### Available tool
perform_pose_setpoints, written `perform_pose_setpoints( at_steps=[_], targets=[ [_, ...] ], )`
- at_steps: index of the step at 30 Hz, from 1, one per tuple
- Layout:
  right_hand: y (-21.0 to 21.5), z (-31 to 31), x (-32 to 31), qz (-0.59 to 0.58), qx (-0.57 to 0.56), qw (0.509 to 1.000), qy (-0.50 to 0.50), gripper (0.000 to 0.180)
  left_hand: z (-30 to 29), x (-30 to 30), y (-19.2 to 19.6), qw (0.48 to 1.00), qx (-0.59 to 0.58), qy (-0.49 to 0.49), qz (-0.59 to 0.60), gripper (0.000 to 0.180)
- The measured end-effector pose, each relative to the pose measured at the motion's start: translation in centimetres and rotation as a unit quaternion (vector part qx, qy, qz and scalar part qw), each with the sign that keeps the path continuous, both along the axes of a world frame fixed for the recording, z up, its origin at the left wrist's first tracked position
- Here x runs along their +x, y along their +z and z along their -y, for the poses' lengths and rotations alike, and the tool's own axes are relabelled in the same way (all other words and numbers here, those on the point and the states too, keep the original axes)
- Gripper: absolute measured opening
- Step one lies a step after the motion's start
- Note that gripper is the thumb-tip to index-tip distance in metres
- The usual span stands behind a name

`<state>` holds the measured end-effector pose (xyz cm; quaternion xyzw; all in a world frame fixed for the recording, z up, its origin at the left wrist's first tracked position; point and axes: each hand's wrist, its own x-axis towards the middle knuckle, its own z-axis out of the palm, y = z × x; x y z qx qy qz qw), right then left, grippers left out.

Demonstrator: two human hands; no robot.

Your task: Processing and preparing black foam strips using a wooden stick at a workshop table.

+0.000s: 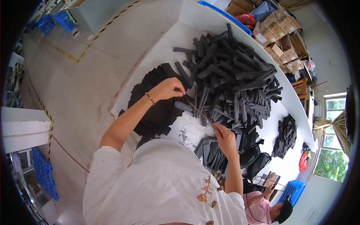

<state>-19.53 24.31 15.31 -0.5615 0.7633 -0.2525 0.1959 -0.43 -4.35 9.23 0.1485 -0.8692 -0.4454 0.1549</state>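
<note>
The left hand (169, 89) is closed in a pinch over one end of a thin, stick-like strip (200, 112), and the right hand (224, 135) pinches the other end, so the strip runs slantwise between them above the white bench (165, 52). What the strip is made of cannot be told. A beaded bracelet (150, 98) sits on the left wrist. Just beyond the left fingers, a large heap of dark grey foam strips (232, 78) covers the middle of the bench, piled crisscross and reaching toward its far edge. Under and left of the left hand, a stack of flat black sheets (153, 108) hangs over the near-left edge. Beneath the held strip lies a scuffed white sheet (187, 131), and more black pieces (212, 153) are bunched at the near edge by the right forearm. Further right along the bench, well apart from both hands, sits a smaller dark pile (285, 135). Cardboard boxes (279, 30) stand stacked past the far end.
</note>
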Motion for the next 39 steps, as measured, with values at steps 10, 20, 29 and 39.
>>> perform_pose_setpoints(
  at_steps=[10,20,29,39],
  targets=[
    [1.9,-1.4,-0.8,0.057,0.001,0.998,-0.04,0.023,0.3,0.6,-0.5,1.0,-0.005,0.02,0.017,0.012],
    [-3.2,4.2,2.5,0.073,0.066,0.995,-0.001,0.033,-5.4,-2.3,-0.6,0.995,-0.011,-0.088,-0.039,0.014],
    [-7.5,5.8,5.8,0.448,0.068,0.889,-0.064,0.014,-7.1,1.7,1.0,0.77,0.42,0.263,-0.402,0.033],
    [-7.9,7.1,11.4,0.24,-0.098,0.955,-0.142,0.017,-10.6,-1.2,-2.6,0.547,0.73,0.283,-0.298,0.021]
  ],
)
